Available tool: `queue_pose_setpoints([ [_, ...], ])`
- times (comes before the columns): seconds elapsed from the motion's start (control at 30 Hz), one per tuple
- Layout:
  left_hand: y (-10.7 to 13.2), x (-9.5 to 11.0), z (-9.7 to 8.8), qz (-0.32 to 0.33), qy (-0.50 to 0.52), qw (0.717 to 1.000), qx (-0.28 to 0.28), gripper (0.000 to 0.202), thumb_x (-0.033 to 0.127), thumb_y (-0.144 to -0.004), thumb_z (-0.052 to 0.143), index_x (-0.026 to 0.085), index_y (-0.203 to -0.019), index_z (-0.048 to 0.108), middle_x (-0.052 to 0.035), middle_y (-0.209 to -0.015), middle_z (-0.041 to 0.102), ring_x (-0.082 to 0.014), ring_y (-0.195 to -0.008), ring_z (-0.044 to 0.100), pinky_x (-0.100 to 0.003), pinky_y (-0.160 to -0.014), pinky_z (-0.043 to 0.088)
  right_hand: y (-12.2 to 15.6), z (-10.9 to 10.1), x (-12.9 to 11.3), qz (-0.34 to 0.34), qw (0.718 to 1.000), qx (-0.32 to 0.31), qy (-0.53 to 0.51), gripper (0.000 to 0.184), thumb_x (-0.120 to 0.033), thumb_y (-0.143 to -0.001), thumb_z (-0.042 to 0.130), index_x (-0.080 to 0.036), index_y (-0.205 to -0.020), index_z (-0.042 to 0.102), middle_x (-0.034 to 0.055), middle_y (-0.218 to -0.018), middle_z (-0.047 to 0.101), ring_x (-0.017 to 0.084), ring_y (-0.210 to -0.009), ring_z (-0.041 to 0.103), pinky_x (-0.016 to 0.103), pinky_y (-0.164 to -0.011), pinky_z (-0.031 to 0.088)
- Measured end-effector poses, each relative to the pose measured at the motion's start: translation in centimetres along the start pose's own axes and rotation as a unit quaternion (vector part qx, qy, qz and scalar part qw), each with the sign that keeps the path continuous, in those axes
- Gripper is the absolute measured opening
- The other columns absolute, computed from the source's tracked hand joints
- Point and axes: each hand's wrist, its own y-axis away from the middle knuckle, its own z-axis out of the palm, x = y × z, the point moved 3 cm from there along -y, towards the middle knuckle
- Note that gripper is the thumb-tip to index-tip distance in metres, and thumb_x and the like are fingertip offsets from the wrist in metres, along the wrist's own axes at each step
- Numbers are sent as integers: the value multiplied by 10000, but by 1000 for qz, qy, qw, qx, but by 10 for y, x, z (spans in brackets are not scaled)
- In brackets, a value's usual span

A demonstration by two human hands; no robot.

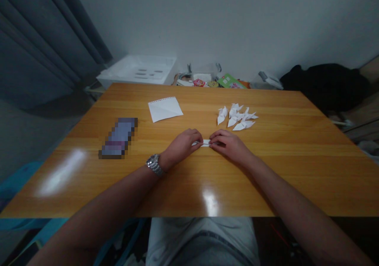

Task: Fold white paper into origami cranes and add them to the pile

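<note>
A small folded piece of white paper point(205, 143) lies at the middle of the wooden table, between my hands. My left hand point(187, 144), with a silver watch point(154, 164) on the wrist, pinches its left end. Its right end is pinched by my right hand point(231, 145). My fingers cover both ends of the paper, so only the middle strip shows. Just beyond my right hand sits a cluster of several folded white paper figures point(237, 117), pointed like birds. Farther back on the left rests a flat sheet of white paper point(166, 109) with a torn, perforated top edge.
A pixelated phone-like object point(119, 138) lies on the left of the wooden table point(296, 139). Behind the table stand a white plastic tray point(142, 69) and a green booklet point(231, 82) among clutter. Dark cloth point(325, 84) is heaped at the right; a blue chair point(22, 175) is at the left.
</note>
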Motion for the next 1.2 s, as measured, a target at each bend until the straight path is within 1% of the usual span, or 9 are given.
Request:
queue_pose_setpoints([
  [0.23,0,2,-1,-3,-2,1000,1,120,243,-988,576,174,-937,660,-57,-983,664,-207,-943,607,-330,-861,487,-1,-2,-1,30,1000,-7,1,109,-252,-944,650,-212,-898,740,75,-961,719,213,-898,671,356,-812,529],
  [0.4,0,4,-3,-1,17,1000,3,140,271,-1007,553,181,-1050,651,-58,-1018,664,-201,-951,614,-320,-856,489,-1,0,-2,62,998,5,19,47,-211,-932,658,-202,-924,704,49,-911,709,198,-841,646,327,-768,494],
  [0.5,0,5,-3,-8,28,1000,5,132,258,-1001,557,184,-1068,644,-52,-1016,665,-199,-946,618,-315,-843,491,-1,1,-3,74,997,8,21,42,-184,-923,662,-201,-947,691,42,-917,706,195,-841,637,319,-763,482],
  [0.67,1,6,-4,-21,49,998,13,137,257,-1004,550,184,-1067,647,-44,-1021,680,-196,-947,632,-315,-853,492,-2,2,-6,53,999,0,7,103,-197,-933,658,-203,-1021,712,65,-977,684,211,-921,638,332,-814,490],
  [0.83,1,6,-3,-17,52,998,20,136,226,-987,569,172,-1071,663,-50,-1019,675,-192,-942,634,-307,-843,494,-2,3,-5,42,999,0,0,79,-222,-948,654,-201,-977,724,64,-945,665,206,-893,634,331,-795,495],
  [1.03,0,6,-4,-15,60,998,28,204,354,-994,605,178,-1020,706,-52,-977,670,-185,-914,637,-302,-823,499,0,2,-6,32,999,12,-13,133,-306,-974,643,-212,-964,737,68,-932,674,206,-870,638,342,-788,505],
  [1.2,1,8,-5,-21,81,996,41,160,295,-993,610,171,-991,710,-50,-969,670,-175,-914,639,-299,-835,502,-1,1,-10,41,999,14,-23,152,-332,-972,649,-217,-956,746,64,-915,680,203,-857,646,338,-774,505],
])
